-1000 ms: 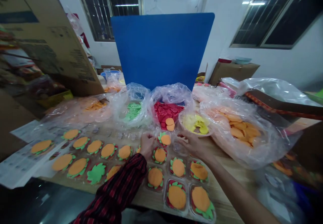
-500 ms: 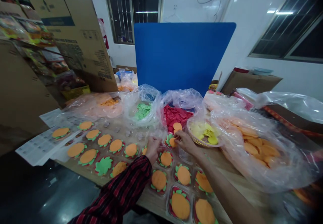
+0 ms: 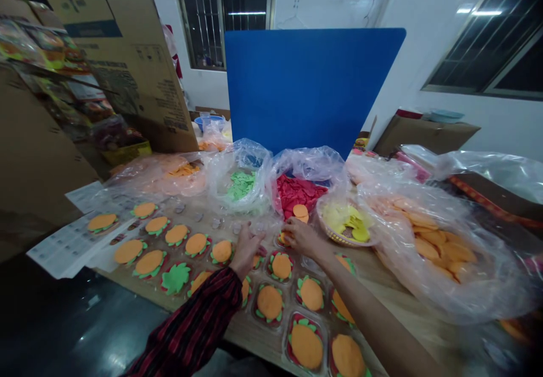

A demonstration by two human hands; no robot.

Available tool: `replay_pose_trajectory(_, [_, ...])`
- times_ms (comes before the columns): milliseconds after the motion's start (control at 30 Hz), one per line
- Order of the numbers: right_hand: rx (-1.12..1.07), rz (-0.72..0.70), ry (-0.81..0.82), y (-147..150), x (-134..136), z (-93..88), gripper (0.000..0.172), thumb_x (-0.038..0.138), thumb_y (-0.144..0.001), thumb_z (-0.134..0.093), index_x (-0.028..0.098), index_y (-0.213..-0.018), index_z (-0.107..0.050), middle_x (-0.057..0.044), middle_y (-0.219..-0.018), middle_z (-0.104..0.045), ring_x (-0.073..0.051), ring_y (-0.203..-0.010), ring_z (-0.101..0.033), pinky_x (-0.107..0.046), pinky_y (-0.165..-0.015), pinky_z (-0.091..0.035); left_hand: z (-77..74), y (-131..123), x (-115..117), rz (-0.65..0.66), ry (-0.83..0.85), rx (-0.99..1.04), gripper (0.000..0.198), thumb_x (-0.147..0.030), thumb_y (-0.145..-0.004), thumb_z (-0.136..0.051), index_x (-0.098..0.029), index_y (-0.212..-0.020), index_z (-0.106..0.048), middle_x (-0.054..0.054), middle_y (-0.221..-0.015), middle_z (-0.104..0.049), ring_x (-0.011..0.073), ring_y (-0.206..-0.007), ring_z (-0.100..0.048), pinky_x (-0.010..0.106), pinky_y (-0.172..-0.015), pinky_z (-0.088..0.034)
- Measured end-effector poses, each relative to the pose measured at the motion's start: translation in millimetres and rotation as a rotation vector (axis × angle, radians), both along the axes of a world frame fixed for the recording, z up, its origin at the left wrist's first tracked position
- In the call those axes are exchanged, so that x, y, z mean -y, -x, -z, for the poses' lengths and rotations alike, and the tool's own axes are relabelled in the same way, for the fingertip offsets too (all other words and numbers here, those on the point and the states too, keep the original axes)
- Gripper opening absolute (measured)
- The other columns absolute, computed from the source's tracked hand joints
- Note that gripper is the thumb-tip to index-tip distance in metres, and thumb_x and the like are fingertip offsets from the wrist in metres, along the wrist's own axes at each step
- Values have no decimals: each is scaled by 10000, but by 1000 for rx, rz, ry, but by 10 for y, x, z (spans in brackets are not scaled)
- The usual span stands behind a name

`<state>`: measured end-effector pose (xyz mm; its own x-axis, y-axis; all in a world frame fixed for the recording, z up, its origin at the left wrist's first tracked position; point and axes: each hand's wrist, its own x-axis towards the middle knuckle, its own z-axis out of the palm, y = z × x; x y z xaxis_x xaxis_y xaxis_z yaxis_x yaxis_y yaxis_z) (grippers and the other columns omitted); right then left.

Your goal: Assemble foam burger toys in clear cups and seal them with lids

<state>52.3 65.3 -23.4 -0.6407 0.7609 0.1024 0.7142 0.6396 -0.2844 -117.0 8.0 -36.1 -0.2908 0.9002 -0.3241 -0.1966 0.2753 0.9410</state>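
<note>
Right hand (image 3: 301, 236) at work on a burger-style stack (image 3: 283, 239)

The step in hand looks like settling the orange bun-shaped disc that tops this stack, which sits just left of the yellow-piece basket (image 3: 344, 238) and on the near side of the bag of red pieces (image 3: 292, 189). The right fingertips are bent down over it; whether they pinch the disc or merely press it, I cannot tell. The left hand (image 3: 246, 251) is beside it, fingers seemingly parted (a grip on something small cannot be ruled out).

As I judge it, the next move calls for a light touch: lining the disc up over its layers, then releasing it without dragging them. Two loose orange discs (image 3: 301, 213) lie close by, against the red pieces. A green leaf-edged piece (image 3: 175, 278) in the near row shows no orange disc on top.
</note>
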Motion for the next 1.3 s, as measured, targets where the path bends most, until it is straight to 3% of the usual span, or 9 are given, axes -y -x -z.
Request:
replay_pose_trajectory(300, [-187, 78, -15, -65, 152, 15, 277, 127, -774, -581, 140, -1051, -568, -115, -1121, -530, -202, -1021, -518, -313, -882, -412, -73, 22, 52, -33, 33, -42, 495, -183, -763, -553, -179, -1203, -325, -92, -605, -441, 66, -335, -481, 170, -333, -343])
replay_pose_trajectory(500, [-460, 309, -64, -813, 967, -302, 202, 129, -795, -588, 179, -990, -595, -74, -1092, -584, -170, -1022, -554, -265, -896, -428, -325, -182, 171, 5, -155, 16, 535, -252, -663, -632, -194, -1143, -403, -90, -548, -494, 87, -375, -497, 165, -352, -355])
replay_pose_trajectory(633, [-434, 631, -168, -1621, 1722, -371, 82, 221, -835, -552, 202, -857, -629, -48, -978, -628, -174, -932, -585, -279, -846, -447, -485, -687, 236, 389, -145, 128, 425, -339, -569, -697, -170, -916, -521, -59, -535, -537, 109, -432, -529, 195, -400, -399])
replay_pose_trajectory(733, [-325, 872, -244, -2319, 2129, -223, 130, 226, -821, -514, 180, -764, -622, -64, -854, -622, -195, -827, -588, -323, -766, -466, -541, -1171, 429, 673, -112, 170, 350, -355, -623, -668, -157, -871, -523, -42, -548, -552, 104, -474, -539, 195, -435, -404])
replay_pose_trajectory(800, [-117, 1034, -283, -2721, 2256, -60, 118, 215, -769, -531, 185, -799, -641, -74, -877, -619, -217, -870, -570, -351, -794, -459, -534, -1475, 567, 848, -85, 211, 294, -364, -679, -626, -156, -853, -514, -33, -566, -561, 97, -492, -548, 189, -450, -396])
replay_pose_trajectory(933, [-8, 1077, -273, -3201, 2317, 225, 224, 221, -653, -617, 209, -868, -680, -113, -1053, -591, -282, -973, -518, -428, -844, -437, -457, -1946, 789, 1096, -1, 265, 247, -341, -691, -600, -152, -813, -499, -22, -577, -565, 100, -477, -556, 207, -469, -411])
replay_pose_trajectory(1033, [-21, 1068, -313, -3348, 2350, 269, 157, 290, -670, -594, 232, -783, -685, -101, -1046, -587, -295, -979, -523, -450, -860, -431, -378, -2169, 872, 1160, 66, 288, 258, -339, -656, -615, -153, -788, -496, -18, -568, -562, 111, -456, -553, 239, -485, -433])
replay_pose_trajectory(1133, [-136, 1081, -462, -3329, 2417, 133, 171, 362, -736, -526, 270, -788, -660, -103, -1007, -570, -326, -973, -531, -498, -859, -416, -330, -2278, 892, 1161, 95, 299, 254, -344, -646, -632, -156, -756, -503, -5, -571, -562, 119, -469, -550, 258, -504, -441])
replay_pose_trajectory(1300, [-290, 979, -673, -2666, 2434, -246, 178, 330, -804, -541, 384, -960, -607, -101, -1078, -534, -327, -1032, -487, -506, -876, -400, -426, -2266, 998, 1057, 20, 504, 355, -347, -669, -684, -187, -973, -595, 75, -874, -610, 182, -770, -601, 260, -593, -459])
